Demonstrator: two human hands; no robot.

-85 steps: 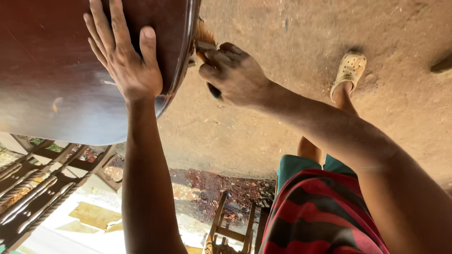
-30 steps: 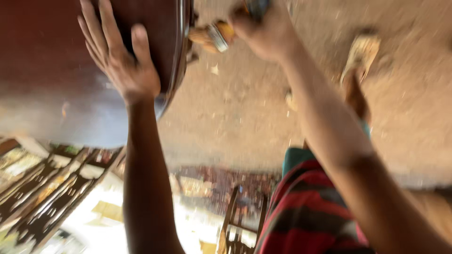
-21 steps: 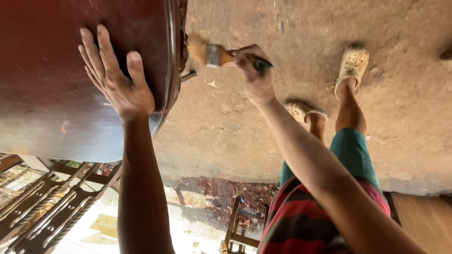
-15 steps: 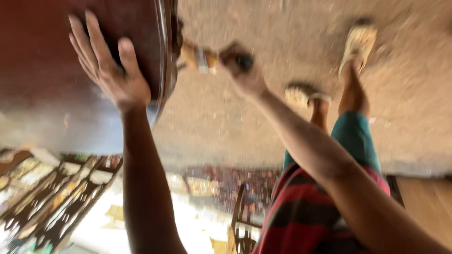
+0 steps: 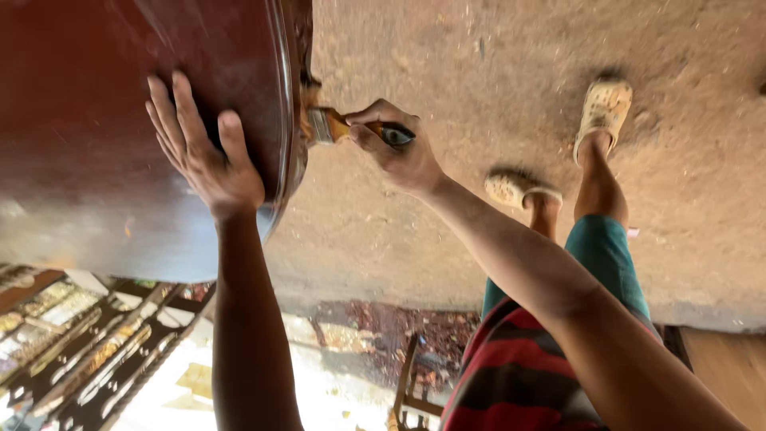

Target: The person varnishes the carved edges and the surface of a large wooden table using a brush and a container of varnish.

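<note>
While the left hand lies flat and open on the glossy reddish-brown top of the round wooden table, fingers spread and gripping nothing, the right hand is closed around the dark handle of a paintbrush, whose bristles touch the carved edge of that top. The brush has a metal ferrule and an amber-stained head, and it meets the rim just beside the left thumb. The head view appears turned over, so the dirt floor fills the upper part and the person's two feet in pale clogs stand on it, well apart from the table. Carved dark furniture pieces and a chair frame show in the bright area at the bottom. As a judgement, the chief risk lies at the rim: an overloaded brush could leave runs in the carving or drip onto the floor, and a stroke that wanders could catch the left thumb or smear the flat top. The braced palm itself could mark the sheen if that surface is still tacky, which the view does not settle.
</note>
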